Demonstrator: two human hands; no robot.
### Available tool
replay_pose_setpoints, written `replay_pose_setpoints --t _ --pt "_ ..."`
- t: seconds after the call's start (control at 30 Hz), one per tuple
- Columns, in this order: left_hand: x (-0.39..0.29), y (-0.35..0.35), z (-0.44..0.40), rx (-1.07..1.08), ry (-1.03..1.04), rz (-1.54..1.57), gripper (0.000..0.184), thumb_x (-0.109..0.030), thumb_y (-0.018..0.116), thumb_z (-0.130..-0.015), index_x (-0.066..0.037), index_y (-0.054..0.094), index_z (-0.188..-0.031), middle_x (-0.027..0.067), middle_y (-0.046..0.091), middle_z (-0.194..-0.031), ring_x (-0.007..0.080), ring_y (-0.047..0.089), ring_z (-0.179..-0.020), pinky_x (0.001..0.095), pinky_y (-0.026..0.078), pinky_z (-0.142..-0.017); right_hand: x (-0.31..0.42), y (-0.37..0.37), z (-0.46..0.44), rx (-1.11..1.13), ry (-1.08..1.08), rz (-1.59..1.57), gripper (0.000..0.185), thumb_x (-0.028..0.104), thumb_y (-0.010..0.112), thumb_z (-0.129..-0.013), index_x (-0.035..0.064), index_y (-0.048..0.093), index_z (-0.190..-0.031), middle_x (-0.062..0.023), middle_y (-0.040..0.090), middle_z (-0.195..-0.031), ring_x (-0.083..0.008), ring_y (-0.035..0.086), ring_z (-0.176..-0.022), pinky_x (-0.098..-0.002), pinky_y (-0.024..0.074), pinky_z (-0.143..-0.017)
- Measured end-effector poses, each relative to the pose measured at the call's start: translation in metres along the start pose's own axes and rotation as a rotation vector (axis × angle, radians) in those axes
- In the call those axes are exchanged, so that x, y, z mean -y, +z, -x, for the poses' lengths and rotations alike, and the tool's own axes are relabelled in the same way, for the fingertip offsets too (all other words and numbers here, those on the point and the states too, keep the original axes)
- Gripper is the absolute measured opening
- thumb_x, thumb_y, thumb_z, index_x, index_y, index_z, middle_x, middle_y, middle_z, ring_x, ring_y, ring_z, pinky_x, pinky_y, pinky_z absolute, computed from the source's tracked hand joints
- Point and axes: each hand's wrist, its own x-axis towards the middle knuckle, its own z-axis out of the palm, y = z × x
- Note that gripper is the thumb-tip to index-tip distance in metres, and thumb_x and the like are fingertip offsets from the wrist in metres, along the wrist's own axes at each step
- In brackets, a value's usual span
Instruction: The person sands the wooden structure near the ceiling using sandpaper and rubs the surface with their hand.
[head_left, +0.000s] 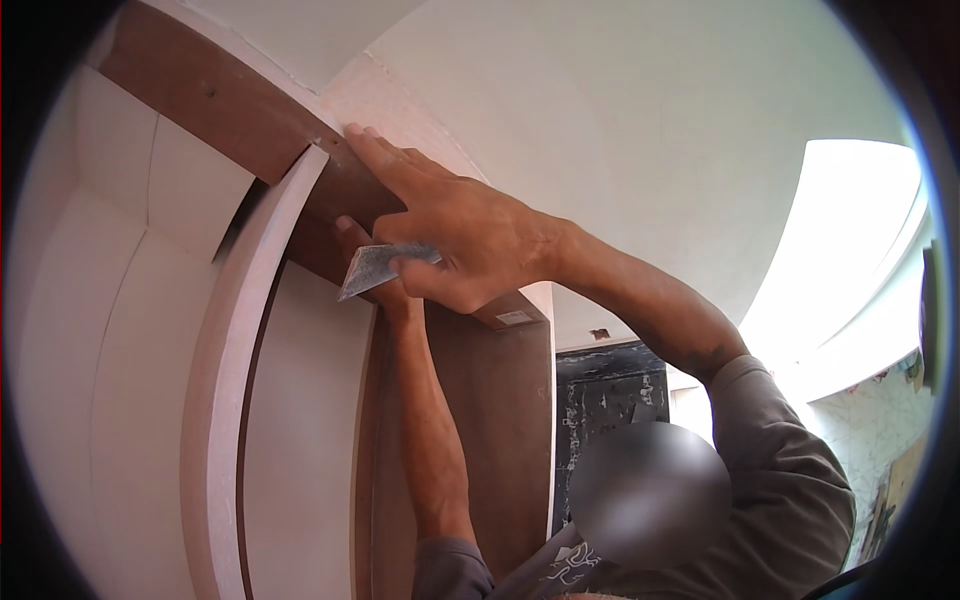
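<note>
My right hand [470, 235] reaches in from the right and lies over the edge of a brown board [215, 95], its fingers stretched along the pale upper edge. Its thumb pins a thin grey sheet that looks like folded sandpaper [375, 268], one corner of which sticks out towards the lower left. Behind it, my left hand [352, 235] comes up from below, with a finger stretched out against the brown board. Most of the left hand is hidden by the right hand and the sheet, and I see nothing held in it.
A pale upright panel [235, 300] meets the brown board from below, with white inner panels [110, 250] to its left. A brown side panel [490, 420] stands behind my left forearm. Further right are a dark scuffed panel [610, 400] and a bright opening [830, 230].
</note>
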Motion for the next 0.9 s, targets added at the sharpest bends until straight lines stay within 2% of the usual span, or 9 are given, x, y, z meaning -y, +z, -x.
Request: replay_pose_setpoints --t 0.1,0.23,0.37,0.47,0.53,0.6,0.67,0.87,0.9 --pt "-0.002 -0.001 -0.002 -0.017 -0.004 0.051 0.08 -0.043 0.059 -0.1 -0.005 0.021 -0.159 0.0284 0.041 -0.149 0.0456 0.053 -0.127 0.0561 0.045 -0.106 0.0 0.001 0.002 -0.027 -0.023 -0.001 0.022 0.014 0.062 -0.077 -0.0043 0.072 -0.082 -0.0389 0.021 -0.158 -0.0386 0.057 -0.114 -0.0448 0.0482 -0.099" --pt "-0.017 0.005 -0.006 -0.114 0.046 0.001 0.078 -0.043 0.064 -0.098 -0.003 0.029 -0.156 0.0257 0.047 -0.144 0.0383 0.059 -0.122 0.0542 0.048 -0.102 -0.001 -0.003 0.0 -0.015 0.016 -0.015 0.025 0.015 0.061 -0.079 -0.0057 0.072 -0.087 -0.0386 0.025 -0.157 -0.0399 0.056 -0.117 -0.0446 0.0479 -0.1" --pt "-0.06 -0.001 -0.027 -0.135 -0.096 0.253 0.067 -0.044 0.052 -0.103 -0.003 0.032 -0.152 0.0184 0.044 -0.146 0.0296 0.052 -0.127 0.0465 0.046 -0.106 -0.01 -0.009 -0.02 0.001 0.126 -0.074 0.03 0.017 0.06 -0.08 -0.0067 0.072 -0.094 -0.0374 0.026 -0.157 -0.0435 0.052 -0.127 -0.0443 0.0475 -0.102" --pt "-0.086 -0.006 -0.042 -0.12 -0.25 0.516 0.059 -0.046 0.039 -0.108 -0.004 0.033 -0.15 0.012 0.039 -0.149 0.0228 0.044 -0.136 0.0396 0.044 -0.11 -0.012 -0.002 -0.028 -0.074 0.073 0.001 0.032 0.019 0.06 -0.08 -0.0053 0.073 -0.096 -0.0375 0.026 -0.157 -0.0464 0.047 -0.133 -0.0439 0.0454 -0.106" --pt "-0.088 -0.009 -0.04 -0.072 -0.407 0.603 0.057 -0.043 0.043 -0.107 -0.003 0.035 -0.147 0.0128 0.041 -0.148 0.0233 0.046 -0.134 0.0402 0.044 -0.11 -0.01 0.001 -0.022 -0.076 0.023 -0.004 0.031 0.019 0.06 -0.079 -0.0033 0.074 -0.096 -0.0381 0.027 -0.156 -0.0476 0.045 -0.134 -0.0432 0.0426 -0.11" --pt "-0.061 -0.003 -0.029 -0.132 -0.24 0.413 0.061 -0.045 0.05 -0.104 -0.001 0.038 -0.145 0.0154 0.045 -0.143 0.0242 0.048 -0.131 0.0415 0.045 -0.108 -0.004 0.001 -0.015 -0.052 -0.007 0.001 0.03 0.019 0.061 -0.079 -0.0013 0.074 -0.095 -0.0383 0.027 -0.156 -0.0479 0.045 -0.135 -0.0432 0.0413 -0.111" --pt "-0.046 0.002 -0.025 -0.159 -0.156 0.323 0.062 -0.045 0.051 -0.103 0.0 0.04 -0.144 0.0161 0.047 -0.142 0.0242 0.049 -0.13 0.0416 0.046 -0.107 0.003 -0.002 -0.006 -0.004 -0.011 0.019 0.028 0.019 0.061 -0.079 0.0004 0.075 -0.094 -0.0383 0.027 -0.156 -0.0474 0.045 -0.135 -0.0439 0.0416 -0.11" --pt "-0.086 -0.003 -0.035 -0.224 -0.397 0.609 0.064 -0.046 0.056 -0.102 0.003 0.044 -0.142 0.0184 0.051 -0.138 0.0243 0.052 -0.127 0.0417 0.048 -0.104 0.006 -0.009 0.005 0.004 0.093 -0.087 0.025 0.016 0.063 -0.078 0.0001 0.075 -0.094 -0.035 0.03 -0.157 -0.0424 0.054 -0.127 -0.0421 0.0488 -0.1" --pt "-0.081 -0.003 -0.034 -0.226 -0.379 0.597 0.065 -0.046 0.057 -0.101 0.003 0.045 -0.141 0.0188 0.052 -0.137 0.0244 0.052 -0.127 0.0417 0.048 -0.103 0.004 -0.011 0.006 0.016 0.109 -0.08 0.026 0.017 0.062 -0.079 -0.0001 0.074 -0.094 -0.0345 0.031 -0.157 -0.0422 0.056 -0.125 -0.0418 0.0493 -0.099"
